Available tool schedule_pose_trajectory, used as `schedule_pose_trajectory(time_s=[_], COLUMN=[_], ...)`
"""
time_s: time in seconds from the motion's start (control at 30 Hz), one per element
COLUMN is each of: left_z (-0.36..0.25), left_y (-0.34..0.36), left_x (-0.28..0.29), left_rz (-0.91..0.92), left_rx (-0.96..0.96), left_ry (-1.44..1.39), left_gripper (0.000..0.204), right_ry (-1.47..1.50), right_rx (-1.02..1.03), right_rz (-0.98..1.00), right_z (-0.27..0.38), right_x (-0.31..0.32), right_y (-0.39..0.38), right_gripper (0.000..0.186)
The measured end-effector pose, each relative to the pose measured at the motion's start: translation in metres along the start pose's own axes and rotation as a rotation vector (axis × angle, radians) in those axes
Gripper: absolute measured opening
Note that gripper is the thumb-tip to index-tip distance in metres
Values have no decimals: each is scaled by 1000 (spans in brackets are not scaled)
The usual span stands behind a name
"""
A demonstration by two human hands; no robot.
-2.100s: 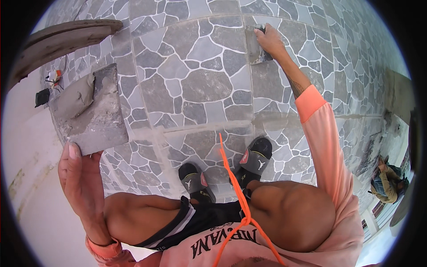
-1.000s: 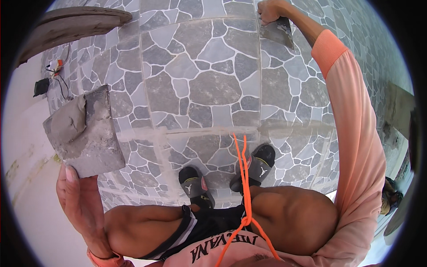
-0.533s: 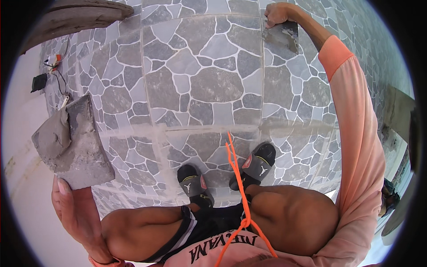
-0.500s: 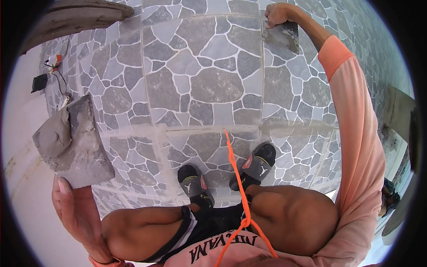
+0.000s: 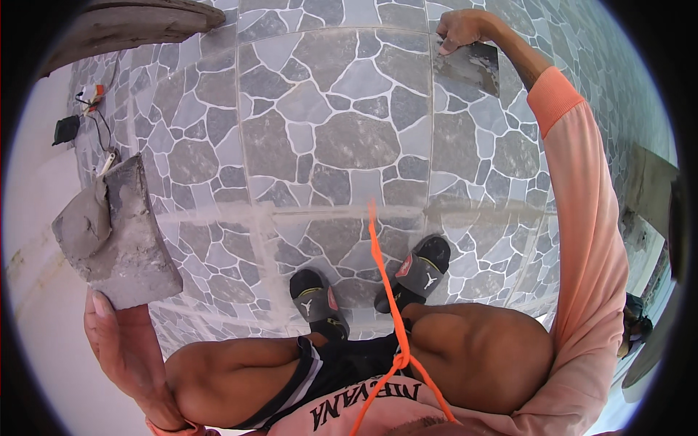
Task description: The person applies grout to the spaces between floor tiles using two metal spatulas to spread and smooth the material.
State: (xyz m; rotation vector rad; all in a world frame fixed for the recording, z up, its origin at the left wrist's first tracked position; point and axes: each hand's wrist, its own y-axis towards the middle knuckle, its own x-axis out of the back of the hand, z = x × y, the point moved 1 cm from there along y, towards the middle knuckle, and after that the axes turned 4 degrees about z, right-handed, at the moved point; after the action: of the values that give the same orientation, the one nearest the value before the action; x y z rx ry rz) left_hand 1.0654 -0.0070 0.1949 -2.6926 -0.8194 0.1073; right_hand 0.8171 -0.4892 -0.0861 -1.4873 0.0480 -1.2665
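Note:
In my left hand (image 5: 120, 352), at the lower left, is a flat board (image 5: 149, 272) smeared with grey mortar, gripped by its near edge with the thumb on top. A thick lump of wet grey mortar (image 5: 83, 221) covers the board's left side. My right arm reaches far forward. At its end my right hand (image 5: 459, 30) is closed round a flat rectangular trowel (image 5: 469, 69), whose wet blade lies low over the floor beside a tile joint. The trowel's handle is hidden by my fingers.
The floor (image 5: 349, 142) has stone-patterned tiles, with pale smeared joints (image 5: 349, 211) before my sandalled feet (image 5: 313, 298). A rough wooden plank (image 5: 138, 33) lies at the far left, near a dark plug with a cable (image 5: 65, 131). An orange cord (image 5: 389, 283) hangs from my clothing.
My right hand has drawn the trowel slightly nearer and to the right, and its blade is turned a little. The board in my left hand has hardly shifted.

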Motion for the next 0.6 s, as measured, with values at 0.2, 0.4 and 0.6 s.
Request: schedule_pose_trajectory(time_s=[0.2,0.4,0.6], left_z=[5,1,0], left_y=[1,-1,-12], left_x=[0,4,3], left_rz=[16,70,-9], left_rx=[2,-24,-20], left_ry=[-7,-37,-26], left_gripper=[49,49,52], right_ry=[-113,-346,-406], right_rx=[34,343,375], right_rz=[-291,-490,-768], right_z=[-5,37,54], right_x=[22,-33,-94], right_y=[4,9,14], right_gripper=[24,17,27])
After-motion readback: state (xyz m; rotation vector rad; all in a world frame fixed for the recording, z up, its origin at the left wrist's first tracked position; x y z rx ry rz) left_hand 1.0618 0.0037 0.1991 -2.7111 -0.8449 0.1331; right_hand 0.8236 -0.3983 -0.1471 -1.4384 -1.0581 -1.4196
